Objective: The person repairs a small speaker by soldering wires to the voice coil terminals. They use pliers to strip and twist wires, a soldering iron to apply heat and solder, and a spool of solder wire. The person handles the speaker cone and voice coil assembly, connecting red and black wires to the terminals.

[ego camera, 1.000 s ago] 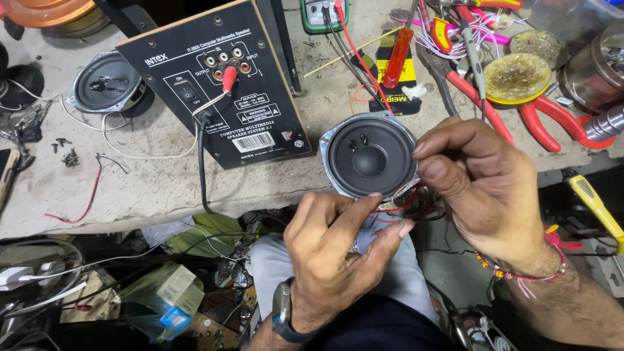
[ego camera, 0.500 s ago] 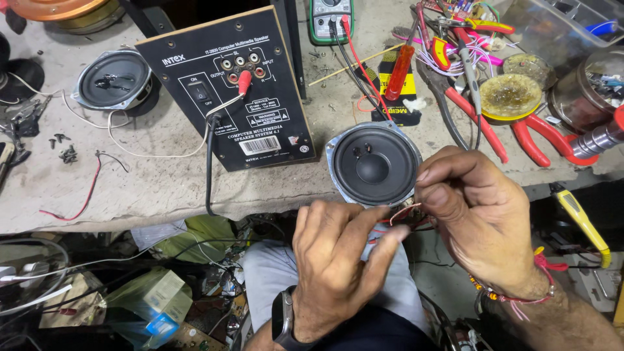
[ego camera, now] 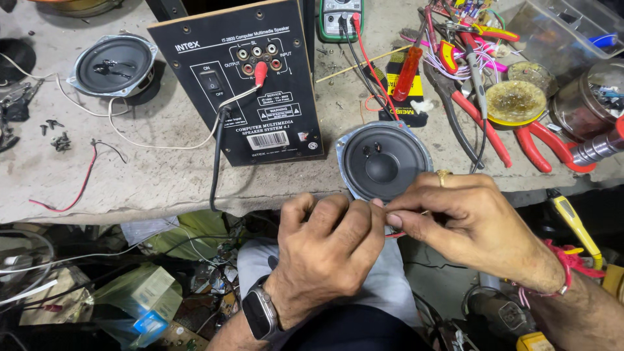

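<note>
While both hands pinch thin wire [ego camera: 406, 232], white barcode label [ego camera: 268, 140] sits low on black panel [ego camera: 244, 84].

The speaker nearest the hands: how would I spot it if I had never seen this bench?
Find the black panel standing upright mid-bench. Just right of its lower corner, at the bench's near edge, lies a round black speaker facing up, directly above the left hand and right hand. Unlike the other speaker far left, it has a silvery rim and sits beside the red pliers.
</note>
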